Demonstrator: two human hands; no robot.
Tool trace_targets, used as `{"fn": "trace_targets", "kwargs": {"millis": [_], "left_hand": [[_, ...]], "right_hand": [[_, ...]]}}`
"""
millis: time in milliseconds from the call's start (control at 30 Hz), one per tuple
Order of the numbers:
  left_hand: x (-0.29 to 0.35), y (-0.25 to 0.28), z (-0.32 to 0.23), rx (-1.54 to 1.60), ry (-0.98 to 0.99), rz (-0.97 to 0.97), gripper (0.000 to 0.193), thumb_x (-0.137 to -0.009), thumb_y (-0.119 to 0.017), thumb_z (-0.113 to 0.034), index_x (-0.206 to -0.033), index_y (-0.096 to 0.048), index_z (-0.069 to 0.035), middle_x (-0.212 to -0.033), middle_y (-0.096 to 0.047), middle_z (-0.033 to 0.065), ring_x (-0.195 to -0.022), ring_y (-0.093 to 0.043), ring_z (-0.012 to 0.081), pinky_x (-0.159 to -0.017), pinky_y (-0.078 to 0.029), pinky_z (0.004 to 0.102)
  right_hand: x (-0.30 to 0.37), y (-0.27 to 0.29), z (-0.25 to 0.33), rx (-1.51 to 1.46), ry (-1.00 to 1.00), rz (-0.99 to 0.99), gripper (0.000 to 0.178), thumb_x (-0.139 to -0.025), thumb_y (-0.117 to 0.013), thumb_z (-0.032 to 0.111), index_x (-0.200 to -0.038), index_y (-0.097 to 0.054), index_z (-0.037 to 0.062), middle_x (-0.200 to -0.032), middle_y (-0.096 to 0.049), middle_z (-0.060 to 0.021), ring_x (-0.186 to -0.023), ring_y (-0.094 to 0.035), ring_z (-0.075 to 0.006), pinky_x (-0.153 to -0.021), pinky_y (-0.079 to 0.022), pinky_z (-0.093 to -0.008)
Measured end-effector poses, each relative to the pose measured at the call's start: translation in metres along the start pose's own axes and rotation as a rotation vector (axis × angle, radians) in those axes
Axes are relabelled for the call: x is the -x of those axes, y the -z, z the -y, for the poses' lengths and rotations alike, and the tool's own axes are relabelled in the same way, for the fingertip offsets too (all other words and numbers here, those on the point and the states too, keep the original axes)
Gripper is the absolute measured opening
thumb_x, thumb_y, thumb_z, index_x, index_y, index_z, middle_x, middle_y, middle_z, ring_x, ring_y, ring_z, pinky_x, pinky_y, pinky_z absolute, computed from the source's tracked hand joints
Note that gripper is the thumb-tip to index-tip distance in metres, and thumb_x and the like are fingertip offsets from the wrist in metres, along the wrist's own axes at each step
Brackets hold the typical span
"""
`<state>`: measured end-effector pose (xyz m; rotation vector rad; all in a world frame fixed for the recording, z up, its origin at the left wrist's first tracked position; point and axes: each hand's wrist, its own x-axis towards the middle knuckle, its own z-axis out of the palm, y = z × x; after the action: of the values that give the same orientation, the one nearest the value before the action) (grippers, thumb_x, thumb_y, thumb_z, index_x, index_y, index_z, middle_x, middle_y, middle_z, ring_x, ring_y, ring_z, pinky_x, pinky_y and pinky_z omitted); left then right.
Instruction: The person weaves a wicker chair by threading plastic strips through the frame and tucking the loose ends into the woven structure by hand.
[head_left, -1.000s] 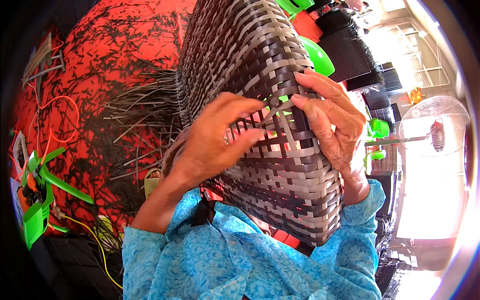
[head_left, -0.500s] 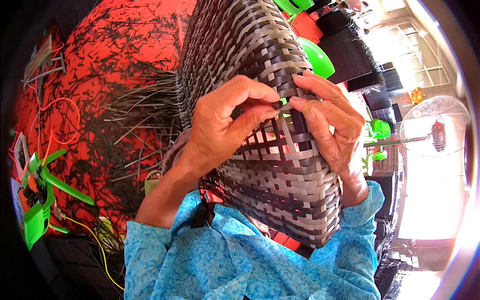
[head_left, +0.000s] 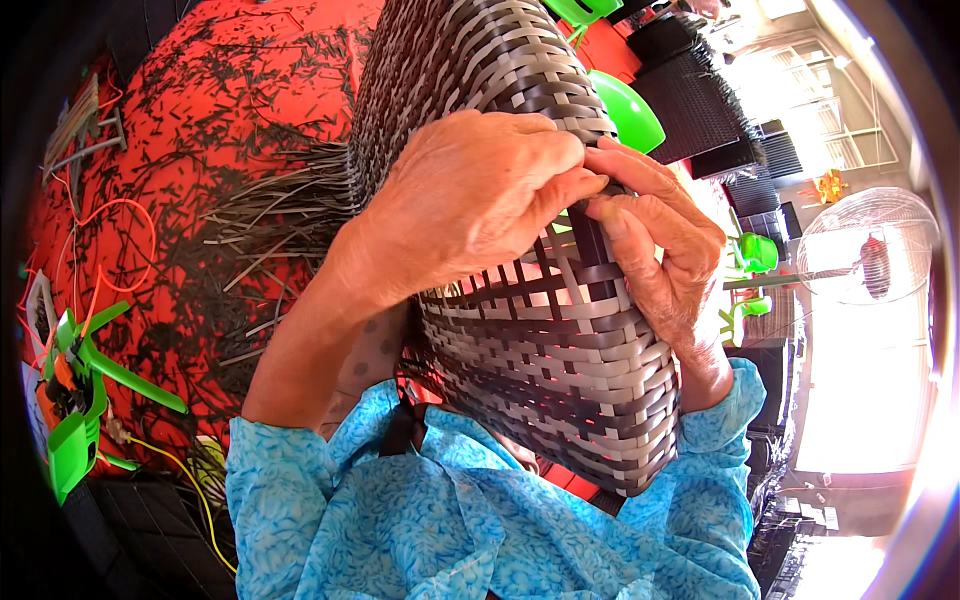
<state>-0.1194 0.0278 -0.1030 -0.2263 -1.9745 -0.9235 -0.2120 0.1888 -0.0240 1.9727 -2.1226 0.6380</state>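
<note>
A large woven wicker piece (head_left: 560, 375) of flat grey and dark brown plastic strips stands tilted in front of me. Its lower part has an open lattice, with gaps between the strips. At the corner edge above those gaps, my left hand (head_left: 475, 195) is closed, thumb and fingers pinched together; the strip end between them is hidden by the hand. My right hand (head_left: 665, 245) grips the same edge from the right, its fingertips bent over the rim and almost touching my left fingertips. Loose strip ends (head_left: 285, 205) fan out from the piece's far left side.
Dark strip offcuts litter the red floor (head_left: 300, 60). At left lie a green plastic stool (head_left: 90, 365) and an orange cord (head_left: 150, 235). A green seat (head_left: 630, 110), stacked dark woven panels (head_left: 690, 100) and a standing fan (head_left: 865, 245) are on the right.
My left hand has turned over and moved up at the edge, so its back now covers the pinched strip end. My right hand stays nearly where it was.
</note>
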Motion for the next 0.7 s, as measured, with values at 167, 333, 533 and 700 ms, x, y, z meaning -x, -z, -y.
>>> {"fn": "trace_targets", "kwargs": {"millis": [167, 333, 533, 700], "left_hand": [[0.007, -0.002, 0.0, 0.011, 0.253, -0.015, 0.028, -0.087, -0.061, -0.016, -0.067, -0.05, -0.001, -0.059, -0.043, 0.0063, -0.052, -0.046, 0.0202, -0.05, -0.036, 0.0318], [0.037, -0.009, -0.013, 0.694, 0.61, -0.068, 0.017, -0.084, -0.065, -0.019, -0.076, -0.062, -0.005, -0.065, -0.05, 0.0, -0.064, -0.048, 0.0045, -0.053, -0.039, 0.0231], [0.073, -0.024, -0.016, 0.61, 0.465, -0.06, 0.008, -0.081, -0.068, -0.008, -0.084, -0.063, -0.004, -0.082, -0.056, 0.0017, -0.069, -0.053, 0.0087, -0.059, -0.041, 0.022], [0.051, -0.024, -0.014, 0.587, 0.392, -0.377, 0.016, -0.078, -0.068, -0.005, -0.094, -0.064, -0.005, -0.087, -0.056, 0.0018, -0.07, -0.053, 0.0101, -0.059, -0.042, 0.0222]], "right_hand": [[-0.003, -0.001, 0.003, 0.007, 0.019, -0.014, 0.016, -0.076, -0.071, 0.006, -0.091, -0.069, 0.0024, -0.107, -0.065, -0.0136, -0.107, -0.059, -0.0312, -0.092, -0.046, -0.0389], [-0.004, 0.0, 0.007, -0.009, -0.025, 0.027, 0.015, -0.074, -0.072, 0.006, -0.087, -0.069, -0.0008, -0.109, -0.064, -0.0164, -0.111, -0.058, -0.0312, -0.094, -0.043, -0.0396], [-0.004, -0.002, 0.008, -0.003, -0.041, 0.001, 0.016, -0.072, -0.073, 0.003, -0.088, -0.068, 0.0018, -0.107, -0.065, -0.0125, -0.106, -0.06, -0.0303, -0.093, -0.044, -0.0399], [-0.004, -0.001, 0.009, 0.003, -0.05, 0.007, 0.015, -0.074, -0.072, 0.004, -0.088, -0.068, 0.0019, -0.106, -0.065, -0.0127, -0.106, -0.06, -0.0296, -0.093, -0.044, -0.0397]]}}
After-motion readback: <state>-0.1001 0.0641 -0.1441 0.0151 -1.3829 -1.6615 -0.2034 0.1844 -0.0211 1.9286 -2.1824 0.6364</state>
